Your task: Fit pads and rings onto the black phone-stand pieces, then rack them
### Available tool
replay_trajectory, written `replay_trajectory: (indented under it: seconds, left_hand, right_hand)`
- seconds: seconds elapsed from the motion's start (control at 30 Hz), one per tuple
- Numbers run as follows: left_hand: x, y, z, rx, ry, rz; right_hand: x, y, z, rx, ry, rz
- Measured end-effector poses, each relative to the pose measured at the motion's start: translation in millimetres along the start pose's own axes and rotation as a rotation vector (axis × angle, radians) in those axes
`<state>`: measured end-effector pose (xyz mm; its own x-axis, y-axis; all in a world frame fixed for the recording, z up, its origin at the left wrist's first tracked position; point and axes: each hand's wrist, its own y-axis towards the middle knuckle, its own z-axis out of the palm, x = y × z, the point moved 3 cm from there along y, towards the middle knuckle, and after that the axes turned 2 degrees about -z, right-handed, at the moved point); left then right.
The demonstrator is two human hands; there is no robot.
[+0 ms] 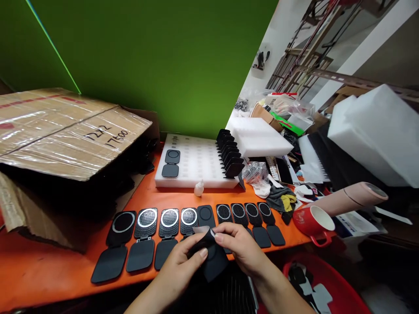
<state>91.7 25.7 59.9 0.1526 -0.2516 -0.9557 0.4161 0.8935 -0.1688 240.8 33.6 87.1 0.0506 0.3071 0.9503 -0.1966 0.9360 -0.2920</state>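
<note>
A green panel (147, 56) is seen at 12 o'clock, behind an orange surface (42, 279). A cardboard box (65, 131), hand-marked "17500", is noted at 9 o'clock. A white foam block (196, 163) lies near centre; one black hinged unit (172, 163) is laid open at its left end, and upright black plates (229, 152) are lined up at its right end. A red basin (343, 288) is found between 4 and 5 o'clock, and a pink bottle (353, 198) and a red mug (306, 220) towards 4 o'clock. A row of nine black pieces (140, 255) is set out from 8 to 5 o'clock, most with a ring visible on the upper panel.

A dark, flexible-looking piece (216, 264) is held at 6 o'clock, tilted, in front of the row. Its left part is pinched between thumb and fingers of the left hand (185, 257); its upper edge, where a small whitish patch (212, 233) shows, is pinched by the right hand (240, 244). A small white bottle (199, 189) is observed just beside the foam block's near edge.
</note>
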Motion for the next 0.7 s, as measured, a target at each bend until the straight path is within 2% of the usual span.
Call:
replay_trajectory:
  seconds: [0.07, 0.13, 0.27, 0.37, 0.43, 0.53, 0.57, 0.6, 0.7]
  left_hand:
    - [-1.2, -1.7, -2.8, 0.044, 0.032, 0.011]
    - [-0.1, -3.8, -6.4, 0.079, 0.044, 0.000]
    - [7.7, -12.6, -15.4, 0.059, -0.010, -0.107]
    - [9.9, -21.8, -15.3, 0.124, -0.066, -0.181]
    - [7.2, -26.9, -12.3, 0.196, -0.058, -0.196]
    - [-1.5, -30.9, -9.3, 0.238, 0.037, -0.110]
    - [-4.4, -31.6, -9.3, 0.228, 0.087, -0.063]
    - [-6.7, -32.1, -9.6, 0.214, 0.139, -0.021]
    - [-10.0, -34.0, -12.2, 0.166, 0.256, 0.051]
  right_hand:
    - [-5.1, -0.1, -0.8, 0.010, 0.083, 0.049]
    - [-8.3, -0.7, -7.8, -0.049, 0.070, 0.027]
    - [-7.7, -2.2, -38.3, -0.347, -0.048, -0.125]
    - [-5.2, -1.7, -58.4, -0.536, -0.091, -0.190]
    - [-2.1, -2.5, -64.7, -0.651, -0.153, -0.243]
    - [4.9, -11.0, -58.9, -0.805, -0.386, -0.410]
    - [7.1, -14.9, -51.7, -0.791, -0.500, -0.493]
    - [8.2, -18.1, -42.0, -0.708, -0.616, -0.577]
    - [2.9, -25.1, -8.1, -0.182, -0.814, -0.765]
